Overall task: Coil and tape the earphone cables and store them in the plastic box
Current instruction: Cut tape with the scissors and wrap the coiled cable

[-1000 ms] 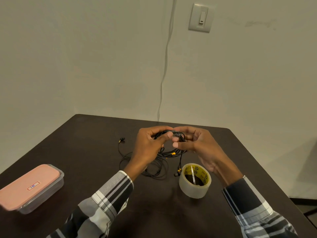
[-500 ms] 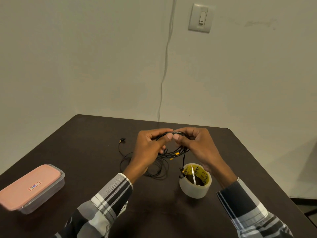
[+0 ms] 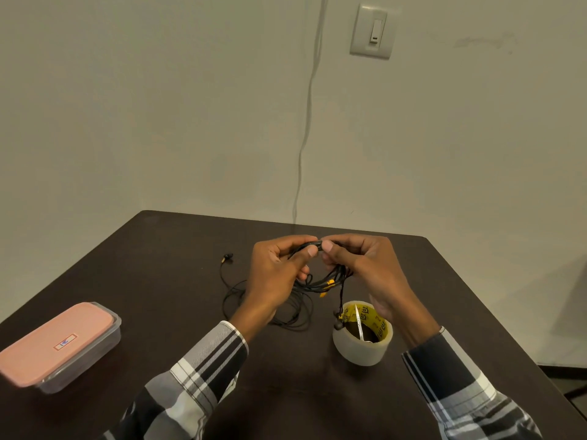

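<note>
My left hand (image 3: 274,274) and my right hand (image 3: 365,268) meet above the middle of the dark table (image 3: 158,281), both pinching the top of a black earphone cable coil (image 3: 324,281) with orange marks. One earbud (image 3: 338,325) dangles from the coil beside the tape roll (image 3: 362,344). Loose black earphone cable (image 3: 235,290) lies on the table under my left hand, its earbud end (image 3: 227,257) off to the left. The plastic box (image 3: 60,344), clear with a pink lid on it, sits at the table's left edge.
The tape roll stands upright just below my right wrist, its free end sticking up inside the core. A wall with a switch (image 3: 374,31) and a thin hanging wire (image 3: 305,138) rises behind the table. The table's right edge (image 3: 508,344) drops to the floor.
Both hands have lifted the coil slightly and drawn closer together at its top. The dangling earbud has swung over beside the tape roll.
</note>
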### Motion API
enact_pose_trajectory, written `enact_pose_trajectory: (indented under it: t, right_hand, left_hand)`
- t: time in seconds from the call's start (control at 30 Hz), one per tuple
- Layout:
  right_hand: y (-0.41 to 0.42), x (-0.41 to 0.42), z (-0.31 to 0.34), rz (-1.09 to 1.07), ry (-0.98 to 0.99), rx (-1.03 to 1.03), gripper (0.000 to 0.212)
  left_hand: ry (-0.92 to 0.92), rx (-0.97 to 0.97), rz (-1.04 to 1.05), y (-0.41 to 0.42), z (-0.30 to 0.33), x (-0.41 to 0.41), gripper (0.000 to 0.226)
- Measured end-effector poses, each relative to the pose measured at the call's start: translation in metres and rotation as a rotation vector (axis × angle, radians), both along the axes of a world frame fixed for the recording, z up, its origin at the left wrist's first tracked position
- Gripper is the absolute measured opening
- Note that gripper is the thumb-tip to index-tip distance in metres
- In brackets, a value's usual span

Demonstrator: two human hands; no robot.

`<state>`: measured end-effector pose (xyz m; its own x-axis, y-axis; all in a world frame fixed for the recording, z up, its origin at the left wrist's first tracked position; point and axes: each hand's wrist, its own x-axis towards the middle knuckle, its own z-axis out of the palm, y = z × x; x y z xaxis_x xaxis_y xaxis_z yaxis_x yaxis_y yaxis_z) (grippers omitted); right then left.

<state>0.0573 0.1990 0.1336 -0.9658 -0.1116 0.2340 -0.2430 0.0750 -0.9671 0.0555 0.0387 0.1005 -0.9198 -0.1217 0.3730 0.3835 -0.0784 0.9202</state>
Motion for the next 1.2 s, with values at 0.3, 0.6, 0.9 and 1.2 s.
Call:
enact_pose_trajectory:
  t: [0.3,0.6,0.9,1.2]
  right_hand:
    - [-0.006,0.016,-0.010,0.028,-0.151,-0.151,0.028]
    - [-0.043,0.040,-0.038,-0.060,-0.282,-0.357,0.017]
    - [-0.075,0.062,-0.063,-0.065,-0.407,-0.373,0.020]
    - [-0.084,0.055,-0.056,-0.001,-0.396,-0.335,0.016]
  left_hand:
    - [-0.058,0.174,0.079,-0.018,-0.003,0.017,0.019]
    - [-0.205,0.066,0.107,-0.058,-0.031,0.061,0.030]
    - [-0.321,0.138,0.045,-0.077,-0.054,0.099,0.024]
    - [-0.336,0.316,0.050,-0.092,-0.053,0.095,0.018]
